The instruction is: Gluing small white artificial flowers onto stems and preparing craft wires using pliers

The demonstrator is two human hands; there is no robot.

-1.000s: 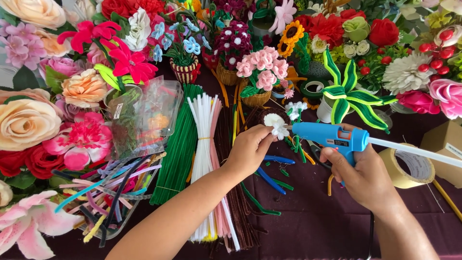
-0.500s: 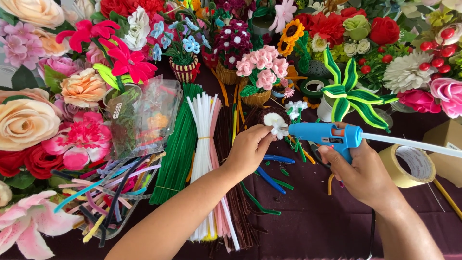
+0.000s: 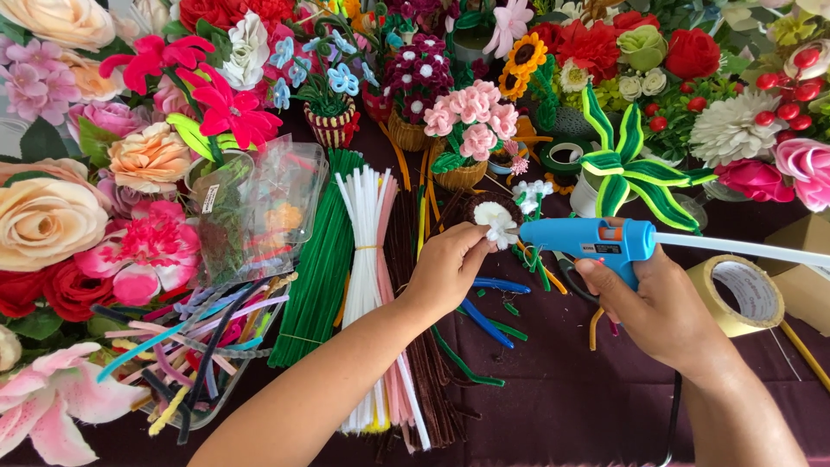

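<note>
My left hand [image 3: 450, 268] pinches a small white pipe-cleaner flower [image 3: 497, 221] between fingers and thumb, above the dark table. My right hand [image 3: 661, 303] grips a blue glue gun [image 3: 592, 240], its nozzle pointing left and touching or almost touching the white flower. A white glue stick [image 3: 743, 248] juts from the gun's back toward the right. Under my left forearm lie bundles of white and pink pipe cleaners [image 3: 372, 285], beside a green bundle [image 3: 318, 268] and a brown one [image 3: 432, 380].
Handmade flowers crowd the back and left, including a pink bouquet in a basket [image 3: 467, 130] and a green striped plant [image 3: 631, 169]. A clear tray of mixed pipe cleaners [image 3: 190, 346] sits left. A roll of tape [image 3: 739, 294] lies right. Loose blue and green pieces [image 3: 484, 324] scatter below.
The glue gun has shifted slightly left and its nozzle has closed in on the white flower. My left hand keeps the flower almost still.
</note>
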